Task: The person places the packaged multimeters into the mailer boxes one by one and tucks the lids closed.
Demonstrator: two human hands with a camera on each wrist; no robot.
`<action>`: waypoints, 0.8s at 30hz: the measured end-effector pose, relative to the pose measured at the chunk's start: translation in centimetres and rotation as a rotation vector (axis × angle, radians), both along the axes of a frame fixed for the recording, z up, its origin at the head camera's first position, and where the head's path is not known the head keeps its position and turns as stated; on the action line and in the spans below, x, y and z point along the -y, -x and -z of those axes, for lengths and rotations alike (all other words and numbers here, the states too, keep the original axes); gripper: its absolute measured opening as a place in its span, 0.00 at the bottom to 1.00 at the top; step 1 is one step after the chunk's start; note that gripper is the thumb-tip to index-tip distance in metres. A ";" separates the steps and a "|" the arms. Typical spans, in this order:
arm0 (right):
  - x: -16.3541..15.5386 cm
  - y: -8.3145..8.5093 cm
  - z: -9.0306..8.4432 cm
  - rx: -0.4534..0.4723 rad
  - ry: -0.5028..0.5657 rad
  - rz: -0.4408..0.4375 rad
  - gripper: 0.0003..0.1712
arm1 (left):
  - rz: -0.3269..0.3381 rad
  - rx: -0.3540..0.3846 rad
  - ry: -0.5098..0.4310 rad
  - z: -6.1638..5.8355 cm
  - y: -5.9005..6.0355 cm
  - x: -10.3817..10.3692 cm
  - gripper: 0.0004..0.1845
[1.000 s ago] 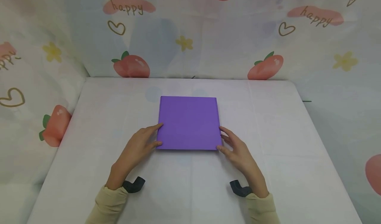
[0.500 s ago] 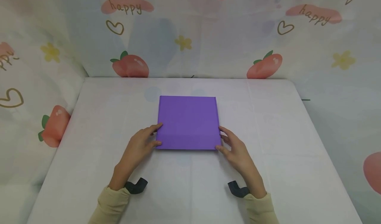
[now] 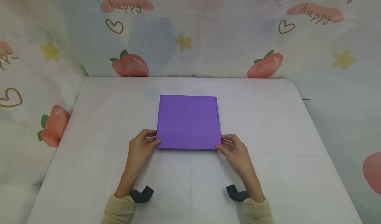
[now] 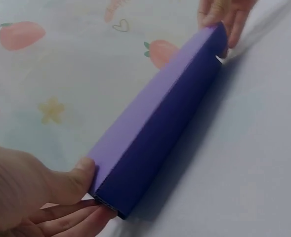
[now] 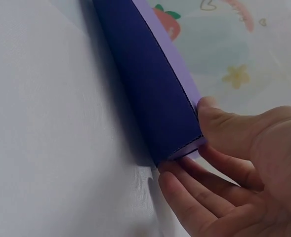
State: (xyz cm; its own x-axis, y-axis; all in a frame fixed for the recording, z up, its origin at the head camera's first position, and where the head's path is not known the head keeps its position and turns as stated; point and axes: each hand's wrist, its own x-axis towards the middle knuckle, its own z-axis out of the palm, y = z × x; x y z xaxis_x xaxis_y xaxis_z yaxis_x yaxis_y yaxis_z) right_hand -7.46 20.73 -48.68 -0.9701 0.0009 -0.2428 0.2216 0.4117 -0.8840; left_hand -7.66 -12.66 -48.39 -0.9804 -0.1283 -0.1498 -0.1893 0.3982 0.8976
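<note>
A flat purple cardboard box (image 3: 188, 121) lies on the white-covered table, its smooth top facing up. At its near left corner my left hand (image 3: 139, 151) grips it, thumb on the top edge and the other fingers at the side. My right hand (image 3: 237, 153) holds the near right corner in the same way. The left wrist view shows the darker front wall of the box (image 4: 160, 128) between both hands. In the right wrist view, fingertips (image 5: 171, 181) reach the lower edge of the box's end, where a narrow gap shows beside the front panel. The contents are hidden.
White cloth covers the table (image 3: 190, 184). Behind it and at both sides hang printed curtains (image 3: 214, 35) with fruit, hearts and flowers. A dark curved mount (image 3: 143, 195) sits on the left wrist, and a matching mount (image 3: 236, 193) on the right.
Both hands have drawn in toward the near corners. Their index fingers have slid nearer along the box sides, and the wrists have moved nearer the body. The box stays almost in place.
</note>
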 end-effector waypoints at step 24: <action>0.1 0.1 0.0 0.069 0.033 0.045 0.24 | 0.222 -0.171 0.250 0.3 0.9 0.1 0.39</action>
State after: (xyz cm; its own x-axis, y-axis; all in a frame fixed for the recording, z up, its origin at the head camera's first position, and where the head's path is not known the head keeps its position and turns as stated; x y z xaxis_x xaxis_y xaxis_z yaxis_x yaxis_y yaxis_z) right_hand -7.57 20.68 -48.66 -0.9503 0.0353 -0.3094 0.3000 0.3707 -0.8790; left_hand -8.54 -12.76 -48.71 -0.9966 0.0778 0.0276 0.0702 0.6239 0.7784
